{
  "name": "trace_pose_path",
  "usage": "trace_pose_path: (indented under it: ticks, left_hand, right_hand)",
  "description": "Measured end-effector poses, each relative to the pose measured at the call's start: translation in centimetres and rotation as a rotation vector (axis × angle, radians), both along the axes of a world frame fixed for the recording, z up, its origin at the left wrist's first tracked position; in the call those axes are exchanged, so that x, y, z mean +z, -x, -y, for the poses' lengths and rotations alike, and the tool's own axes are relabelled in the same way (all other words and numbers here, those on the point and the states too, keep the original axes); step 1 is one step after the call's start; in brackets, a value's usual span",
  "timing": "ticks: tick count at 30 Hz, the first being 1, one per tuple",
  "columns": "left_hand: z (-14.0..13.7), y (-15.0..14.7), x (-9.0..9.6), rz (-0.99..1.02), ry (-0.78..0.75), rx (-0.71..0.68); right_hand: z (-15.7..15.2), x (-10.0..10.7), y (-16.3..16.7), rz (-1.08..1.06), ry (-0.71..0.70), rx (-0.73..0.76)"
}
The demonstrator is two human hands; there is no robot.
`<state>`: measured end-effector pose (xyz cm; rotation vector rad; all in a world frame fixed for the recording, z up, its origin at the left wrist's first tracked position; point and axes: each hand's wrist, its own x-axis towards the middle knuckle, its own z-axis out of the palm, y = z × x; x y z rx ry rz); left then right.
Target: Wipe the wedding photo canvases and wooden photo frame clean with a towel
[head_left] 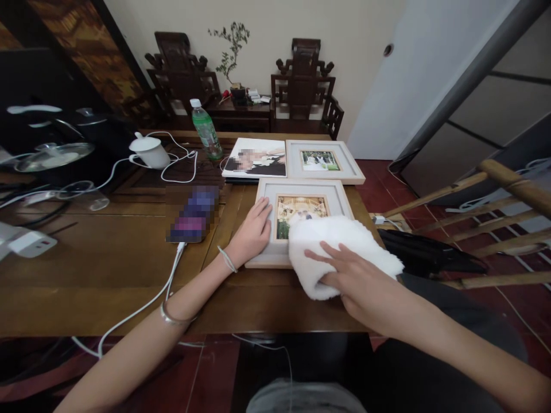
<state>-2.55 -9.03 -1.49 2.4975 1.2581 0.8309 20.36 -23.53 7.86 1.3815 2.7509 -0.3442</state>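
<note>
A light wooden picture frame (253, 252) lies flat on the table, with a photo in its pale mat. My left hand (253, 229) rests on its left edge, fingers stretched out. White fluffy cloth (344, 235) covers the frame's lower right part, pressed down by my right hand (344, 267). The fingers of that hand spread over the cloth and the thumb side tucks into a fold. Behind lie a second picture frame (355, 169) and a white-edged photo panel (275, 155), side by side.
On the wooden table (107, 281) are a phone (193, 215) on a white cable, a green-labelled bottle (206, 129), a lidded white cup (150, 152), a clear cup (88, 196) and a glass-lidded pot (55, 158). A wooden chair (456, 189) stands right.
</note>
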Motion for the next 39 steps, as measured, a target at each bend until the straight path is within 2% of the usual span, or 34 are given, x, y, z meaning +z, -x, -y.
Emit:
trace_pose_path:
  ticks: [3,7,11,14,16,19,25,29,31,34,39]
  left_hand:
    - [-0.1,0.1,0.1,-0.037,-0.007,-0.004]
    - [-0.2,0.2,0.1,-0.071,-0.006,-0.021]
    - [-0.2,0.2,0.2,-0.076,-0.003,-0.03]
    - [-0.1,0.2,0.2,-0.061,0.002,-0.022]
    - [-0.1,0.2,0.1,-0.054,0.006,-0.016]
    - [0.0,0.1,0.1,-0.036,0.006,-0.011]
    - [-0.1,0.1,-0.3,0.001,-0.016,-0.016]
    - [-0.2,0.0,-0.5,0.013,-0.017,-0.013]
    - [-0.2,0.0,-0.4,0.019,-0.007,-0.015]
    - [0.0,-0.1,0.0,0.053,0.035,-0.013]
    - [0.6,-0.3,0.9,0.181,0.102,0.009]
  right_hand:
    - [-2.2,-1.7,0.0,0.011,-0.097,-0.023]
    - [-8.1,-3.9,-1.4,0.074,-0.284,-0.102]
    - [-14.2,-4.4,-3.0,0.145,-0.421,-0.154]
    - [-16.2,-4.5,-3.0,0.209,-0.45,-0.186]
    - [-15.6,-4.3,-2.4,0.235,-0.41,-0.19]
    - [-12.4,-3.5,-1.0,0.255,-0.289,-0.17]
    - [-3.6,0.4,0.5,0.24,0.019,-0.089]
    - [-0.7,2.0,1.3,0.165,0.14,0.012]
    - [-0.6,1.8,2.1,0.151,0.144,0.061]
    - [-2.1,0.1,3.5,0.115,0.061,0.073]
    - [-8.0,-3.0,5.0,0.1,-0.148,0.001]
